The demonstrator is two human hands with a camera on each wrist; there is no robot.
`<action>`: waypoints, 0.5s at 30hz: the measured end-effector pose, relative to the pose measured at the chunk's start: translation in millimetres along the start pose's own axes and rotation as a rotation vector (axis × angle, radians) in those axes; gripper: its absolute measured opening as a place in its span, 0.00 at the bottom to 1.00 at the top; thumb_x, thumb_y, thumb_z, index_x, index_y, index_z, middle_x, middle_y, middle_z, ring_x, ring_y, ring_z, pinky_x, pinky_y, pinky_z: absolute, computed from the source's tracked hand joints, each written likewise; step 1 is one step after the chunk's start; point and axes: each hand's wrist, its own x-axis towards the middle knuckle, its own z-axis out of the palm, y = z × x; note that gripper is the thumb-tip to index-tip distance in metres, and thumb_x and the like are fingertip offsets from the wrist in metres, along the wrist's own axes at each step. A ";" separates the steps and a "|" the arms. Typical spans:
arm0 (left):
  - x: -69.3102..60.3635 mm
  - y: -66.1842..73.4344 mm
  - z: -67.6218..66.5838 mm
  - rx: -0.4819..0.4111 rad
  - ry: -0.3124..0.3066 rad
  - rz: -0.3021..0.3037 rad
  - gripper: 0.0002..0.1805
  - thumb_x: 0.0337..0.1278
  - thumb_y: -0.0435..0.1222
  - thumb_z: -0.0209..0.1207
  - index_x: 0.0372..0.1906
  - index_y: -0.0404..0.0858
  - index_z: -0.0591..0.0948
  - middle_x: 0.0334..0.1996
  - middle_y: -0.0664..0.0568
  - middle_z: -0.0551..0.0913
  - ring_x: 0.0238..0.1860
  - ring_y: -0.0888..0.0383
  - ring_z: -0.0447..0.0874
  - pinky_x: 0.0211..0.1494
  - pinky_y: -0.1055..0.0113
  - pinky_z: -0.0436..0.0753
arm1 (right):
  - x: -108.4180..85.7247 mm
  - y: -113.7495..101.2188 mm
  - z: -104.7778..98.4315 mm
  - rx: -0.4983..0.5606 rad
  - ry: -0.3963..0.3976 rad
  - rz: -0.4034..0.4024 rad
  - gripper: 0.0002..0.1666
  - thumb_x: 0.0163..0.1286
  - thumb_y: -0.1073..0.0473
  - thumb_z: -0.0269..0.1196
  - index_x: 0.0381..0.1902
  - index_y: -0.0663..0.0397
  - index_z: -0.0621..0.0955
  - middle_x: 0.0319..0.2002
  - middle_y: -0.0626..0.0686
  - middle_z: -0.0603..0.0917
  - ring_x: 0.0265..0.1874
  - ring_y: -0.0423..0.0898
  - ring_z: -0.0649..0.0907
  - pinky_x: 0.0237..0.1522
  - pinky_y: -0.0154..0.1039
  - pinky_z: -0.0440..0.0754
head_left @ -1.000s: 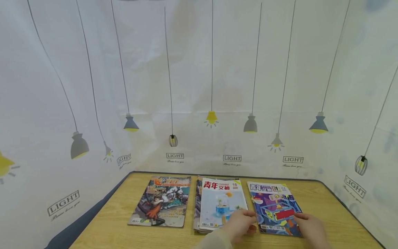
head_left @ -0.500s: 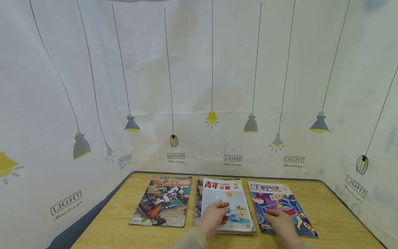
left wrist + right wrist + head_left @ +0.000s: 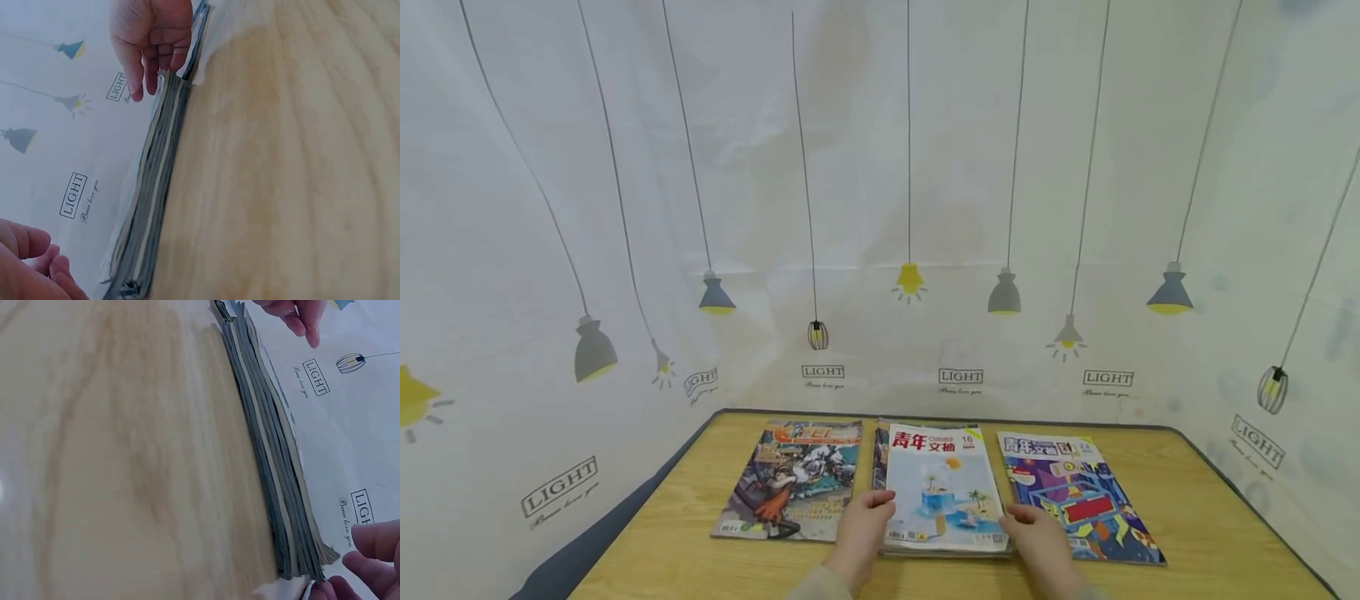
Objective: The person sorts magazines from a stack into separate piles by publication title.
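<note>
our left hand [image 3: 859,533] has shifted from over the cover of the middle magazine stack [image 3: 943,490], and our right hand [image 3: 1041,540] from over the right-hand magazine [image 3: 1082,496]; now they flank the stack, so we take its edges to be the concern. both have loosely bent fingers and grip nothing; whether every fingertip touches, we can't tell. the stack lies on the tabletop [image 3: 673,517] beside the left-hand magazine [image 3: 793,483], title end pointing away from us, long axis running nearly straight toward the far edge.
</note>
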 end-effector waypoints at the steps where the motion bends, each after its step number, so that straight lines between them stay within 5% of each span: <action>1: 0.1 -1.9 -1.7 0.006 0.018 -0.005 0.16 0.61 0.29 0.54 0.51 0.26 0.78 0.46 0.41 0.80 0.48 0.48 0.77 0.49 0.52 0.78 | -0.3 0.5 2.0 0.003 0.001 0.000 0.27 0.65 0.60 0.62 0.57 0.74 0.74 0.54 0.69 0.77 0.54 0.63 0.74 0.51 0.53 0.76; 8: 0.1 -12.8 -7.7 0.075 0.083 -0.014 0.17 0.56 0.26 0.56 0.52 0.27 0.79 0.57 0.31 0.72 0.61 0.34 0.66 0.60 0.43 0.71 | -2.2 5.2 11.5 -0.006 -0.012 -0.014 0.30 0.63 0.63 0.63 0.58 0.79 0.72 0.58 0.73 0.73 0.61 0.70 0.67 0.59 0.58 0.71; 15: 1.7 -24.8 -4.7 0.276 0.081 -0.054 0.23 0.48 0.27 0.60 0.55 0.30 0.80 0.58 0.32 0.71 0.61 0.33 0.61 0.63 0.38 0.63 | -1.7 10.2 13.9 0.030 -0.018 0.009 0.30 0.62 0.67 0.63 0.59 0.79 0.70 0.59 0.74 0.71 0.61 0.71 0.66 0.58 0.58 0.72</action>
